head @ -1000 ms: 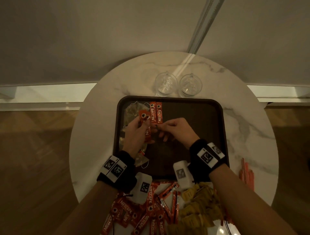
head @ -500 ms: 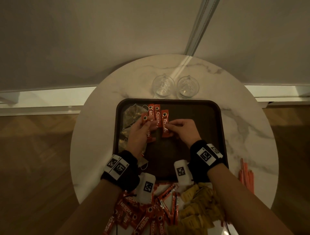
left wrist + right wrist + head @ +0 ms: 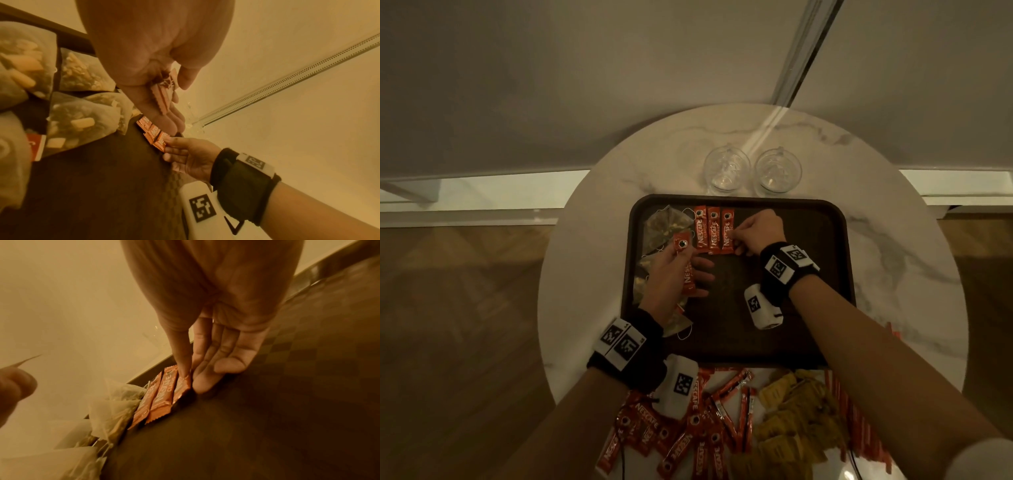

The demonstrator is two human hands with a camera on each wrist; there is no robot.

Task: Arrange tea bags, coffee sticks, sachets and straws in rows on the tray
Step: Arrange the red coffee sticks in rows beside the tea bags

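A round white table (image 3: 893, 274) fills the middle of the head view. On it sits a big dark tray (image 3: 791, 325). Soft tea bags (image 3: 664, 226) lie in the tray's upper left part. Right beside them, three red coffee sticks (image 3: 714, 230) lie flat in a neat row, side by side and touching. The right hand (image 3: 755, 230) reaches to the right end of that row; its straight fingers (image 3: 183, 369) press on the last stick and grab nothing. The left hand (image 3: 671, 277), lower left on the tray, holds a small bunch of red sticks (image 3: 686, 265) under its thumb. More red sticks (image 3: 688, 435) and yellow sachets (image 3: 791, 418) lie in piles at the bottom. Two clear glass cups (image 3: 751, 171) stand above the tray.
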